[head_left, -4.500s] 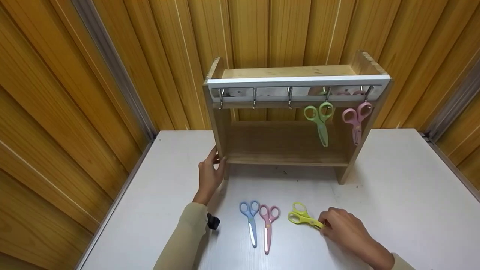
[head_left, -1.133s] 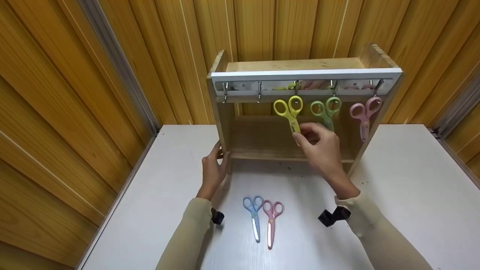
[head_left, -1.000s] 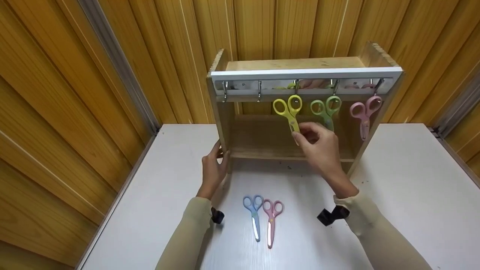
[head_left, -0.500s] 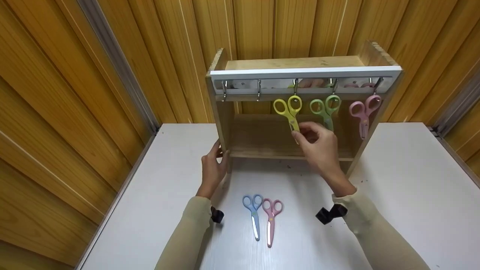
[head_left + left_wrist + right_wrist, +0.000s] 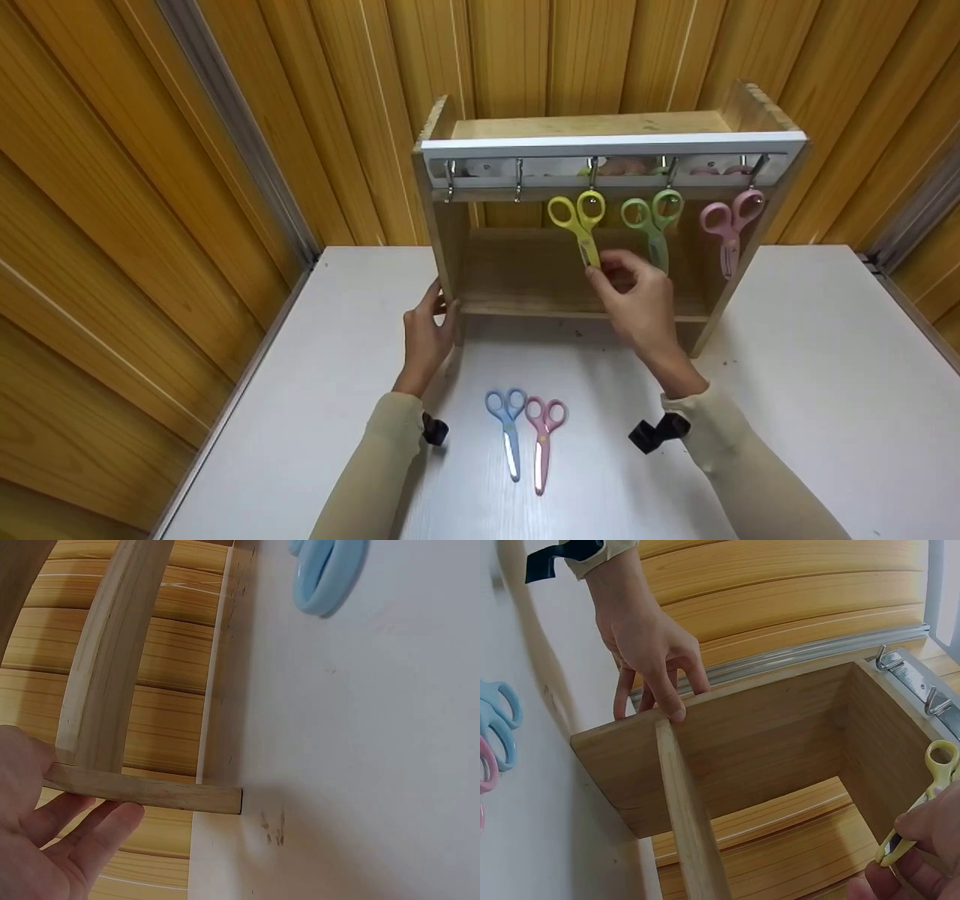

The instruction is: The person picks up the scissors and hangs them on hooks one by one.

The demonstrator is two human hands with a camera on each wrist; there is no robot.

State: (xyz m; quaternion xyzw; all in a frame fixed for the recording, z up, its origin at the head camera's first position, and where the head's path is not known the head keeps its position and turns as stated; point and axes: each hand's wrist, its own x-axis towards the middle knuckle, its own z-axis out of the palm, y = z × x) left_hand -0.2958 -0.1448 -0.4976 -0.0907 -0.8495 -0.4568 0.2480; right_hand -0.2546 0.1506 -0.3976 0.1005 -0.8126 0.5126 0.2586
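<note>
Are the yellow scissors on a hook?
Seemingly on: a hook tip shows inside a loop of the yellow scissors, which the right hand pinches.

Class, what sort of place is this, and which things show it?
Probably a work booth: wood-grain panels stand on three sides of a white table, which bears a wooden rack with metal hooks.

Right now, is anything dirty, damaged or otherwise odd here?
Dark smudges mark the white table beside a foot of the wooden shelf, perhaps dirt. Its upper side edges look rough, maybe chipped. Nothing else stands out.
</note>
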